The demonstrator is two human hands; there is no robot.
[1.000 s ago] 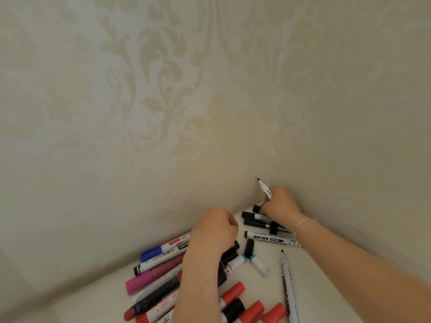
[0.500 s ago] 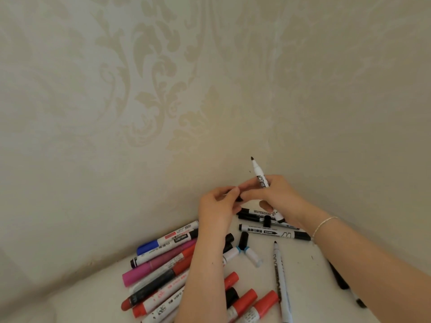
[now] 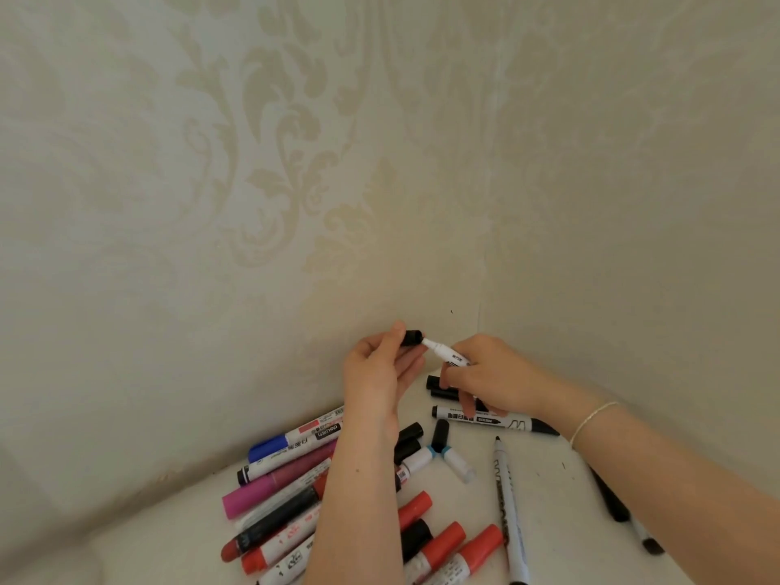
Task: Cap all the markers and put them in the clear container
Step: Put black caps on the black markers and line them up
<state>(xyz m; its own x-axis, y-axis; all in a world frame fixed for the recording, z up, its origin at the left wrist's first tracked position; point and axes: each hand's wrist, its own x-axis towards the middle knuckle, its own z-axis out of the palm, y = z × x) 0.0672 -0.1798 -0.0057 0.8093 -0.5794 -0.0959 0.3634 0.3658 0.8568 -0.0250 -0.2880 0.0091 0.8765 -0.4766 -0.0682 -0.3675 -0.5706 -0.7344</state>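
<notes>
My left hand (image 3: pixel 380 373) pinches a small black cap (image 3: pixel 411 338) above the table corner. My right hand (image 3: pixel 494 377) grips a white marker (image 3: pixel 445 351) whose tip points left and meets the cap's mouth. On the white table (image 3: pixel 561 483) lie several more markers: a white one with black ends (image 3: pixel 494 422), an uncapped thin white one (image 3: pixel 508 508), a magenta one (image 3: pixel 278 485), a blue-capped one (image 3: pixel 295 441) and red-capped ones (image 3: pixel 447 551). No clear container is in view.
Patterned beige walls (image 3: pixel 295 204) close the corner right behind the hands. A black thin marker (image 3: pixel 612 500) lies partly under my right forearm. Two small white markers with black caps (image 3: pixel 439 451) lie between the arms.
Both hands rose off the table. The marker in my right hand swung from pointing upward to pointing left, and my left hand brought a black cap up to its tip.
</notes>
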